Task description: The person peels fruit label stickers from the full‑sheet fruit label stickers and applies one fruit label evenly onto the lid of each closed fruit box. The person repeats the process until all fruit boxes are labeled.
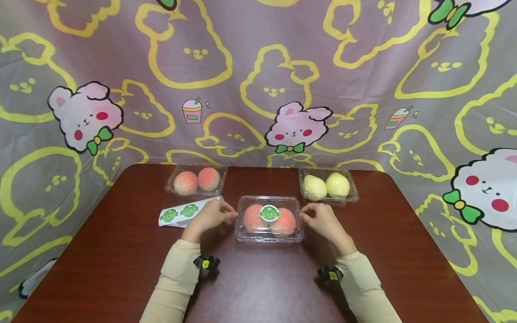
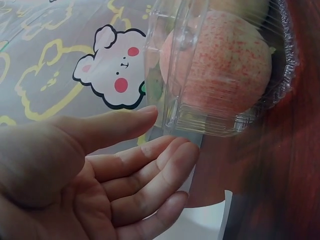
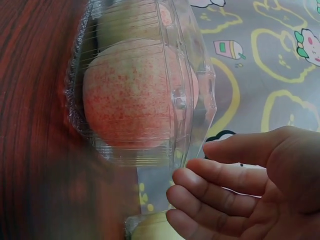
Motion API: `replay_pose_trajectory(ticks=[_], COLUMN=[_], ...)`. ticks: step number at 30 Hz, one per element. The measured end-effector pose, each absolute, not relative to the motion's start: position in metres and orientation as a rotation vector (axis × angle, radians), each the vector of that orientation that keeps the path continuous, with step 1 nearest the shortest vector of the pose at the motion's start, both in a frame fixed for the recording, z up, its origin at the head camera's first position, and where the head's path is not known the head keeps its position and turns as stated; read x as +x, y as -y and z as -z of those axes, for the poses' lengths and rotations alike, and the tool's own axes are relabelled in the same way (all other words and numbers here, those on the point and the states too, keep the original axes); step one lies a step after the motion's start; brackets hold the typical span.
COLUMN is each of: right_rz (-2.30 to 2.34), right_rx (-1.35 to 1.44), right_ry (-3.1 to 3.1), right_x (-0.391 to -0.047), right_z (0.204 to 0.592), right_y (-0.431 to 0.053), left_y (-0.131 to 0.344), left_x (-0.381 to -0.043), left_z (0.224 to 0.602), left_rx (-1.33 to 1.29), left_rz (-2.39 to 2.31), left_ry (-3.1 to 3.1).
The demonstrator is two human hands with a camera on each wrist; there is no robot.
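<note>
A clear plastic clamshell box (image 1: 269, 237) with two peaches (image 1: 284, 222) inside stands at the middle of the table, its lid down. A round green-and-white sticker (image 1: 269, 213) is on the lid. My left hand (image 1: 212, 216) is at the box's left end, fingers loosely bent and thumb apart from them. My right hand (image 1: 324, 221) mirrors it at the right end. In both wrist views the fingertips are close to the lid's rim and nothing is between thumb and fingers; whether they touch the plastic I cannot tell. Beside my left hand lies a white sheet of green stickers (image 1: 177, 215).
At the back left is another clear box (image 1: 196, 191) holding two peaches. A third box (image 1: 349, 198), with two pale yellow fruits (image 1: 337, 185), stands at the back right. Behind the brown table (image 1: 258, 287) hangs a cartoon-print cloth (image 1: 238, 89).
</note>
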State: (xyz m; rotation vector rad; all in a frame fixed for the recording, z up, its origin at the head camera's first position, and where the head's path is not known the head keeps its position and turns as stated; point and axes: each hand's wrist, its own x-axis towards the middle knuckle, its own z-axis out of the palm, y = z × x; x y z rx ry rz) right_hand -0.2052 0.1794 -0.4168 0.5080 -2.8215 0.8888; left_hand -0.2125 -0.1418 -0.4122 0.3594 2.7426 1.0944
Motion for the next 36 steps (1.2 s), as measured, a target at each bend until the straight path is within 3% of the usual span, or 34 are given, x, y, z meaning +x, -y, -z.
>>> replay_pose_trajectory(ticks=[36], right_rz=[-0.814], right_rx=[0.452], right_ry=[2.967], right_x=[-0.2108], right_z=[0.4208], right_y=[-0.1736], left_y=[0.1385], left_x=[-0.2131], left_z=[0.4154], left_rx=[0.363], left_rz=[-1.062], left_ry=[-2.744])
